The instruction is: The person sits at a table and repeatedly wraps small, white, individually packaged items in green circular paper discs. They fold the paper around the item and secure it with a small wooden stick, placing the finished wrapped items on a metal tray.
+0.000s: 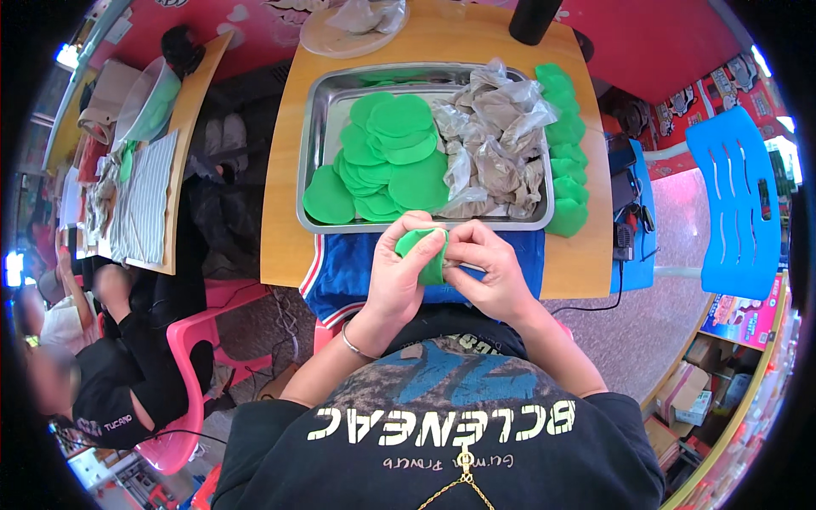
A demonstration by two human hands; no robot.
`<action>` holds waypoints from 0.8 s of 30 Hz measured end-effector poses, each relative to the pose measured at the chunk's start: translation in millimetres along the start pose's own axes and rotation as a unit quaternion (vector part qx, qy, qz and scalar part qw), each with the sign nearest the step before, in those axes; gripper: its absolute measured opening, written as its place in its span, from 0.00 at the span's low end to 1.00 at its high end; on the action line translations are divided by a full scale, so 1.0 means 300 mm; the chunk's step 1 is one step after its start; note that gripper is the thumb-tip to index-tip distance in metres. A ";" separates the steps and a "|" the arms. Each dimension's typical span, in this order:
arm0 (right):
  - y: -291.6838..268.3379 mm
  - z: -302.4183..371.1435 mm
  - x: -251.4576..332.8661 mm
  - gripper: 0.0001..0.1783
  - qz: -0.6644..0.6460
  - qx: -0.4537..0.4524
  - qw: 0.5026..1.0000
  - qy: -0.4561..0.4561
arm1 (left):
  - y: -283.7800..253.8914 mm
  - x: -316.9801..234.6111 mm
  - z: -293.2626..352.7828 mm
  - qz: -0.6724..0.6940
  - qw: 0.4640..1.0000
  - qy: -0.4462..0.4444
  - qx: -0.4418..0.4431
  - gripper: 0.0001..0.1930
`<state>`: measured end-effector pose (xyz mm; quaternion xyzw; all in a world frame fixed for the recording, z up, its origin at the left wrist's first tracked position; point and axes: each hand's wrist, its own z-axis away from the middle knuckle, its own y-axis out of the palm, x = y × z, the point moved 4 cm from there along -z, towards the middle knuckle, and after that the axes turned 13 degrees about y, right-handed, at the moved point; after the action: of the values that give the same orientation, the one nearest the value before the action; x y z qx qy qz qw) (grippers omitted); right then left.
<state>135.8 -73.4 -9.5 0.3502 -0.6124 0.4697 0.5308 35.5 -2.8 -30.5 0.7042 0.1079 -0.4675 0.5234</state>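
Bright, fairly even light covers the table (pixel 285 170), glinting white on the clear plastic bags (pixel 501 127) and tray rim (pixel 340 228). Shadow deepens beyond the table's left edge. Left hand (pixel 398 272) and right hand (pixel 493 276) look sharp. Outer highlights blow out, straight edges bow, corners blacken.

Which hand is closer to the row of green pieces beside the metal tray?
Right. The right hand is left of the row of green pieces and nearer the body; the left hand is farther left.
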 end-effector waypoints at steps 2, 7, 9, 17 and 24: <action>0.004 0.005 -0.024 0.08 -0.051 0.001 0.998 0.043 | 0.001 -0.003 0.000 -0.025 0.999 0.012 -0.017 0.05; 0.010 -0.010 -0.003 0.11 -0.301 -0.017 0.939 0.166 | 0.014 0.013 0.014 -0.115 0.989 0.091 0.031 0.18; 0.014 -0.004 -0.020 0.13 -0.309 -0.021 0.943 0.121 | 0.015 0.011 0.017 -0.139 0.984 0.101 0.044 0.18; 0.003 0.008 0.031 0.07 0.007 -0.057 0.998 0.015 | -0.022 0.017 0.024 -0.242 0.958 0.147 0.052 0.18; 0.022 0.018 0.091 0.20 0.135 -0.082 0.986 -0.061 | -0.016 0.009 0.022 -0.163 0.982 0.094 0.004 0.18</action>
<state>122.7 -74.5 15.8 0.2476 -0.7214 0.4629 0.4516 30.4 -7.1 -35.8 0.7204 0.2682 -0.4785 0.4244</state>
